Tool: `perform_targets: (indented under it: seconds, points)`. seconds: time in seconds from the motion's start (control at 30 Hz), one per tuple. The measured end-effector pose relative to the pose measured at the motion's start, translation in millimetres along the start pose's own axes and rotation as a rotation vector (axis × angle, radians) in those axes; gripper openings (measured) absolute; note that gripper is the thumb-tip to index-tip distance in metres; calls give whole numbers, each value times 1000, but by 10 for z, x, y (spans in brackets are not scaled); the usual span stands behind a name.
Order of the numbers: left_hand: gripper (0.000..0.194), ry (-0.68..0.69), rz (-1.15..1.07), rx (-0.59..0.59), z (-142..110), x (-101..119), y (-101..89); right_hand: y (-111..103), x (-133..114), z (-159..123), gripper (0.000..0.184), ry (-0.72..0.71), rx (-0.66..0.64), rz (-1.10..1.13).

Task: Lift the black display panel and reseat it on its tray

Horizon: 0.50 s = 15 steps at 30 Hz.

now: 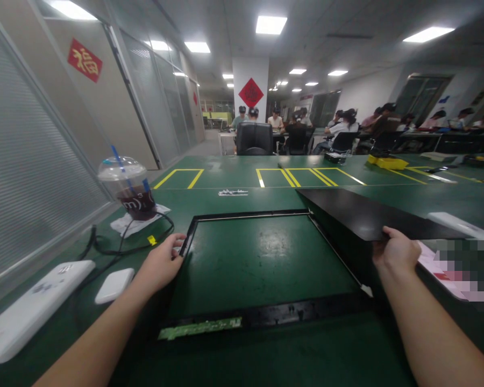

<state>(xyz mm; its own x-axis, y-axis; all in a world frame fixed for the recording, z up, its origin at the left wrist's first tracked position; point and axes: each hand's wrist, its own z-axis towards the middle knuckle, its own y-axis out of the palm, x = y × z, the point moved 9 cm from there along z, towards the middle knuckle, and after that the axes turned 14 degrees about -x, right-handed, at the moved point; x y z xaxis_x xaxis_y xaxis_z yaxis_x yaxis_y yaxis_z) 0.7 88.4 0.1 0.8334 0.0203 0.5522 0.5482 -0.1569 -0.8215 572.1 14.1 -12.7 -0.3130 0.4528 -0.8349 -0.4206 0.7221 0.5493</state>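
Observation:
A thin black rectangular frame [294, 310], which looks like a screen bezel, lies on the green tabletop. A narrow green circuit board [201, 327] runs along its near bar at the left. My left hand [166, 259] is closed at the frame's left side, fingers curled over the bar. With my right hand [397, 251] I grip a flat, dark, glossy panel [363, 212] by its near edge, thumb on top and fingers below. The panel is tilted and raised beside the frame's right bar; its far left corner comes close to the frame's far right corner.
On the left are an iced drink cup [131, 188] on a tissue, a black cable [105, 250], a long white device [36, 309] and a small white case [115, 285]. A pink item [439, 269] lies right. Beyond are a yellow tray [387, 162] and people seated at tables.

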Motion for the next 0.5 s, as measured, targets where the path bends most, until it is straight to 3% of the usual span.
perform_targets:
  seconds: [0.5]
  points:
    - [52,21,76,-20,17,15,34,-70,371,306,20,102,-93,7]
